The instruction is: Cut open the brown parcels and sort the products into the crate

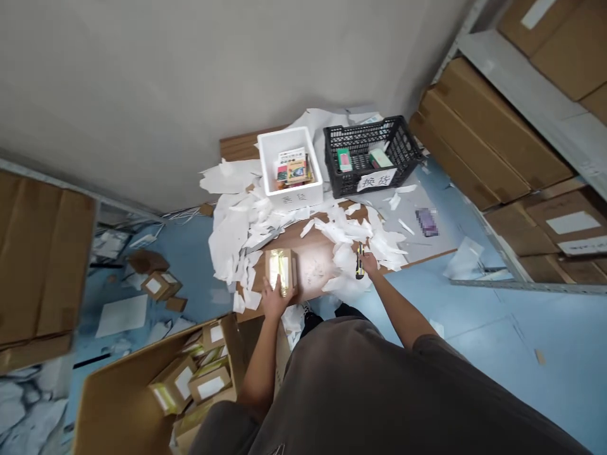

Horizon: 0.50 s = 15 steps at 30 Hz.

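Observation:
On the near part of the wooden table (310, 243) stands a small taped cardboard box (281, 265) with a shiny label on top. My left hand (275, 297) rests on its near side, fingers spread over the edge and one finger lying on the label. To the right, my right hand (368, 262) is closed around a yellow and black box cutter (360, 260), held above torn white paper (348, 237) at the table's near edge. Whether the cutter's blade is out is too small to tell.
Behind are a white foam box (265, 161) of small packages and a black crate (339, 183) with two small boxes. A big carton (118, 392) full of parcels stands at lower left. Shelves (516, 69) with cartons rise at right. A blurred purple item (427, 222) lies right.

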Each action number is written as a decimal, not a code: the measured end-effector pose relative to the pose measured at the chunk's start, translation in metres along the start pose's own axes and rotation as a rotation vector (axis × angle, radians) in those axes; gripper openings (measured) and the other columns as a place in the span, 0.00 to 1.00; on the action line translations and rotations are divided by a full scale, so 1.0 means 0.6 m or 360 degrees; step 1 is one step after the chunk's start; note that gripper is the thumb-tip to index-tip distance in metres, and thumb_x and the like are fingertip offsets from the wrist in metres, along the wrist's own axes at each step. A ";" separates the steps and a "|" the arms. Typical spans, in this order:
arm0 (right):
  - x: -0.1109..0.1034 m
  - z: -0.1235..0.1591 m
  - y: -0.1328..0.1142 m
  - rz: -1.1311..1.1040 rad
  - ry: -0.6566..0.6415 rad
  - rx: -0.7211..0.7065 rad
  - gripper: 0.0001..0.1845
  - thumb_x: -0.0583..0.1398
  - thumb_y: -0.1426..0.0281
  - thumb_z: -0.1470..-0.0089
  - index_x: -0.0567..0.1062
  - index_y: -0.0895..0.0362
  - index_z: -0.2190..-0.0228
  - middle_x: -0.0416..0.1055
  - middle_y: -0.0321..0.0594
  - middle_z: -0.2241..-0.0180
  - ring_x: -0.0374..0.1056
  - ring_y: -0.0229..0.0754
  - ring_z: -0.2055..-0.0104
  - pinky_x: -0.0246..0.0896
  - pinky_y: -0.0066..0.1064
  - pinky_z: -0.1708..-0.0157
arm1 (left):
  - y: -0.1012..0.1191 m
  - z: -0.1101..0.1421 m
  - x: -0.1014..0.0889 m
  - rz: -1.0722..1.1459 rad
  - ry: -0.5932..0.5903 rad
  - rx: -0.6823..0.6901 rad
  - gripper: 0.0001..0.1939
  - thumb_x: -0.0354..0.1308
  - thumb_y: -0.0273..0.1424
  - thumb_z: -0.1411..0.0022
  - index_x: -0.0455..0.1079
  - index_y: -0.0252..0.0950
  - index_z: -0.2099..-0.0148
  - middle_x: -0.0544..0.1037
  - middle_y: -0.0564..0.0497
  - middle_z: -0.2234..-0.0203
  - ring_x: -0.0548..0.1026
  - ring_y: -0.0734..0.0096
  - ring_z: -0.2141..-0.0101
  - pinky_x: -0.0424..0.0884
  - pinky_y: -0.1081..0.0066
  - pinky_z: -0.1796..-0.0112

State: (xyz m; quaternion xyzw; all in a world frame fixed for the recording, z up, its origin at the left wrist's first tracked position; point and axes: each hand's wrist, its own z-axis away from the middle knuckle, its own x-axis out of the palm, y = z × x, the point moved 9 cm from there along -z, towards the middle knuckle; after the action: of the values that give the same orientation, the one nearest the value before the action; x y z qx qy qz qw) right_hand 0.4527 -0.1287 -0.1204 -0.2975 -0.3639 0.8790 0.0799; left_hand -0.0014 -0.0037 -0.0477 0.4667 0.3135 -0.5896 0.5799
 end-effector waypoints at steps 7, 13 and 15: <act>-0.076 -0.045 0.058 0.0244 0.0137 0.0130 0.15 0.59 0.55 0.36 0.76 0.54 0.59 0.81 0.46 0.59 0.76 0.50 0.52 0.66 0.31 0.57 | 0.000 0.001 -0.002 -0.0045 0.0083 -0.0015 0.47 0.64 0.54 0.33 0.54 0.48 0.19 0.45 0.35 0.20 0.62 0.30 0.28 0.68 0.40 0.36; -0.075 -0.014 0.008 0.0374 0.0238 -0.0047 0.21 0.59 0.65 0.35 0.73 0.60 0.44 0.76 0.55 0.44 0.71 0.55 0.41 0.65 0.38 0.46 | 0.000 -0.013 -0.032 0.0076 0.0241 -0.0112 0.36 0.54 0.49 0.25 0.61 0.39 0.23 0.61 0.34 0.26 0.65 0.42 0.30 0.69 0.48 0.36; -0.042 0.014 -0.018 0.0401 0.0200 -0.0162 0.21 0.59 0.66 0.36 0.73 0.57 0.44 0.76 0.51 0.45 0.71 0.54 0.42 0.65 0.39 0.44 | 0.003 -0.025 -0.046 0.0063 0.0294 -0.0151 0.36 0.54 0.48 0.26 0.62 0.36 0.23 0.69 0.33 0.32 0.69 0.41 0.34 0.70 0.49 0.38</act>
State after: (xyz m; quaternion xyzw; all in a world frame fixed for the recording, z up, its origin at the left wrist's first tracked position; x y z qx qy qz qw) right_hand 0.4673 -0.1346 -0.0966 -0.3988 -0.3621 0.8422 -0.0237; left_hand 0.0000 0.0205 -0.0279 0.4973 0.3839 -0.5170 0.5814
